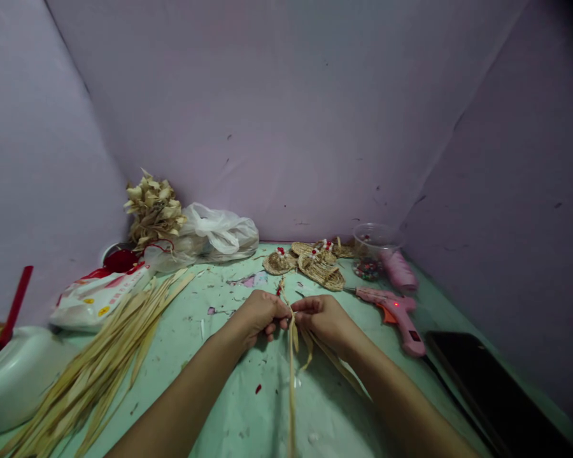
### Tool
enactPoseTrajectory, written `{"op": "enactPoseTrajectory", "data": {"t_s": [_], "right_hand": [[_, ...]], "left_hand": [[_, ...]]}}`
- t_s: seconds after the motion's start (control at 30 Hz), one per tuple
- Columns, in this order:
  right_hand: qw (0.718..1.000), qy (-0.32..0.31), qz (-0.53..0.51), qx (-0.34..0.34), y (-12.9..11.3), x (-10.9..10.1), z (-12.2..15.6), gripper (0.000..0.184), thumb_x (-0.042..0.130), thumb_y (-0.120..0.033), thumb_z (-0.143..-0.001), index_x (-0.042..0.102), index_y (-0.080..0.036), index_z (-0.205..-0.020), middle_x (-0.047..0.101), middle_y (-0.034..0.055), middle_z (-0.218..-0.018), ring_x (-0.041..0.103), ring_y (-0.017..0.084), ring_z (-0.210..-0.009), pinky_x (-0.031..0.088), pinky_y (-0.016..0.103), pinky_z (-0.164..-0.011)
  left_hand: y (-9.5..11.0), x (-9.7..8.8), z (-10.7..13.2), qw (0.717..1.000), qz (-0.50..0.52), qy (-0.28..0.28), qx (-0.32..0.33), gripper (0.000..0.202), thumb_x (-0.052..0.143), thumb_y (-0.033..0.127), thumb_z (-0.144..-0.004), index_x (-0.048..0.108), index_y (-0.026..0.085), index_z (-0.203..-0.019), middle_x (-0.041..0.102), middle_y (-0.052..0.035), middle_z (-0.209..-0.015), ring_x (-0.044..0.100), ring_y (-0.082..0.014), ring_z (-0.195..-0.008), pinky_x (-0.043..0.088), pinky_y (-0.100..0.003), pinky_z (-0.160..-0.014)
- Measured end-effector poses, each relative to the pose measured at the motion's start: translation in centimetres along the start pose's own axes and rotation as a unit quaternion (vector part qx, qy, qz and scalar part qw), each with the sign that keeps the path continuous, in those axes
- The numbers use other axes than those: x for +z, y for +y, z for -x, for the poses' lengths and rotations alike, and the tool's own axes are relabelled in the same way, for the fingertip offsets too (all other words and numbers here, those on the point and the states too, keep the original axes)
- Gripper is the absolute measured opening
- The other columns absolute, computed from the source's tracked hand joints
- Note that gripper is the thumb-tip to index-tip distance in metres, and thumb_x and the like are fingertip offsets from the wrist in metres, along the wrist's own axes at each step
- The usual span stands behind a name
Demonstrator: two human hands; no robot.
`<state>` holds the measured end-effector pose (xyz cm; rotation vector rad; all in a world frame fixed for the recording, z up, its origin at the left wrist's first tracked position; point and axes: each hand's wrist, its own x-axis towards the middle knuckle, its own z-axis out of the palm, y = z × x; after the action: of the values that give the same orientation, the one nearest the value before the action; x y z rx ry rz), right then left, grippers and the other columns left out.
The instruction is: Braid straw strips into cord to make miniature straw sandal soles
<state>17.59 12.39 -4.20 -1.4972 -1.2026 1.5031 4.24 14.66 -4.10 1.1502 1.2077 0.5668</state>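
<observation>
My left hand (259, 316) and my right hand (325, 318) meet at the middle of the pale green table (195, 356). Both are closed in a pinch on the top of a bunch of pale straw strips (293, 369). The strips hang down from my fingers toward the table's near edge, and a short twisted end sticks up between my hands. My forearms come in from the bottom of the view.
A pile of long straw strips (100, 362) lies at left, beside a white container (14, 375) and a printed bag (95, 296). Small woven straw shoes (315, 262), a plastic bag (219, 235) and dried husks (153, 210) sit at the back. A pink glue gun (396, 312) and dark slab (487, 381) lie right.
</observation>
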Motion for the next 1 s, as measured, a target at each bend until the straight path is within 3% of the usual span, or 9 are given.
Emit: {"op": "enactPoseTrajectory", "data": {"t_s": [0.1, 0.17, 0.23, 0.3, 0.4, 0.53, 0.7, 0.8, 1.0], "right_hand": [[0.984, -0.058, -0.165, 0.037, 0.2, 0.3, 0.1, 0.022, 0.056, -0.011, -0.055, 0.064, -0.01, -0.076, 0.065, 0.005, -0.062, 0.058, 0.014, -0.054, 0.045, 0.025, -0.058], [0.98, -0.059, -0.186, 0.037, 0.7, 0.5, -0.2, 0.025, 0.056, -0.011, -0.055, 0.064, -0.011, -0.079, 0.065, 0.0052, -0.062, 0.058, 0.014, -0.054, 0.045, 0.026, -0.058], [0.991, -0.027, -0.131, 0.012, 1.3, 0.7, -0.5, 0.026, 0.055, -0.011, -0.056, 0.065, -0.011, -0.08, 0.066, 0.0049, -0.062, 0.058, 0.014, -0.055, 0.045, 0.026, -0.058], [0.999, 0.013, -0.005, -0.04, 1.6, 0.7, -0.8, 0.023, 0.053, -0.011, -0.059, 0.066, -0.012, -0.078, 0.066, 0.0046, -0.064, 0.058, 0.014, -0.059, 0.043, 0.025, -0.06], [0.974, 0.04, 0.191, -0.113, 1.6, 0.4, -0.6, 0.022, 0.051, -0.014, -0.064, 0.069, -0.017, -0.075, 0.068, 0.004, -0.07, 0.058, 0.015, -0.067, 0.041, 0.024, -0.062], [0.953, 0.045, 0.276, -0.117, 1.0, 0.0, -0.2, 0.018, 0.052, -0.025, -0.069, 0.069, -0.019, -0.069, 0.067, 0.0036, -0.067, 0.056, 0.015, -0.065, 0.037, 0.023, -0.057], [0.966, 0.075, 0.221, -0.107, 1.8, -0.2, -1.0, 0.021, 0.059, -0.034, -0.064, 0.067, -0.015, -0.068, 0.063, 0.0029, -0.061, 0.051, 0.012, -0.054, 0.032, 0.021, -0.048], [0.978, 0.073, 0.175, -0.088, 2.4, -0.3, -1.7, 0.018, 0.061, -0.03, -0.061, 0.064, -0.013, -0.06, 0.058, 0.0007, -0.052, 0.044, 0.009, -0.047, 0.028, 0.02, -0.044], [1.0, 0.023, 0.012, 0.007, 1.2, -0.1, -1.1, 0.012, 0.062, -0.022, -0.059, 0.056, -0.013, -0.054, 0.04, -0.0051, -0.039, 0.026, 0.004, -0.036, 0.015, 0.019, -0.037]], "left_hand": [[0.1, -0.1, -0.1, 0.999, 0.019, 0.025, 0.023, 0.009, 0.055, 0.021, -0.057, 0.052, 0.013, -0.055, 0.047, 0.0046, -0.04, 0.028, -0.0026, -0.027, 0.027, -0.017, -0.028], [0.0, -0.2, -0.1, 0.999, 0.025, 0.029, 0.026, 0.01, 0.056, 0.021, -0.056, 0.051, 0.013, -0.054, 0.046, 0.0046, -0.039, 0.028, -0.0027, -0.027, 0.027, -0.017, -0.028], [-0.1, -0.2, -0.1, 0.999, 0.022, 0.025, 0.014, 0.008, 0.056, 0.019, -0.055, 0.051, 0.013, -0.054, 0.046, 0.0043, -0.039, 0.028, -0.0029, -0.027, 0.026, -0.017, -0.028], [-0.3, -0.2, -0.1, 1.0, 0.014, 0.024, -0.005, 0.007, 0.056, 0.016, -0.054, 0.05, 0.013, -0.053, 0.046, 0.0044, -0.038, 0.028, -0.003, -0.027, 0.026, -0.017, -0.028], [-0.4, -0.2, -0.1, 1.0, 0.006, 0.027, -0.014, 0.005, 0.054, 0.014, -0.055, 0.049, 0.013, -0.053, 0.045, 0.0049, -0.038, 0.028, -0.0031, -0.027, 0.026, -0.017, -0.028], [-0.4, -0.3, 0.0, 1.0, -0.001, 0.012, -0.013, 0.002, 0.051, 0.014, -0.058, 0.05, 0.013, -0.056, 0.046, 0.0044, -0.04, 0.028, -0.0033, -0.027, 0.027, -0.018, -0.029], [-0.2, -0.4, 0.2, 0.999, -0.023, -0.038, 0.02, 0.009, 0.045, 0.012, -0.061, 0.053, 0.013, -0.063, 0.049, 0.0039, -0.045, 0.031, -0.0035, -0.027, 0.029, -0.017, -0.029], [-0.3, -0.3, 0.0, 0.998, -0.051, -0.029, 0.024, 0.016, 0.041, 0.008, -0.06, 0.056, 0.012, -0.065, 0.049, 0.0033, -0.045, 0.032, -0.0043, -0.026, 0.026, -0.017, -0.029], [-0.2, -0.3, -0.4, 0.995, 0.02, 0.098, -0.005, 0.01, 0.045, 0.01, -0.062, 0.053, 0.012, -0.067, 0.051, 0.0028, -0.047, 0.033, -0.0049, -0.028, 0.032, -0.019, -0.03]]}}
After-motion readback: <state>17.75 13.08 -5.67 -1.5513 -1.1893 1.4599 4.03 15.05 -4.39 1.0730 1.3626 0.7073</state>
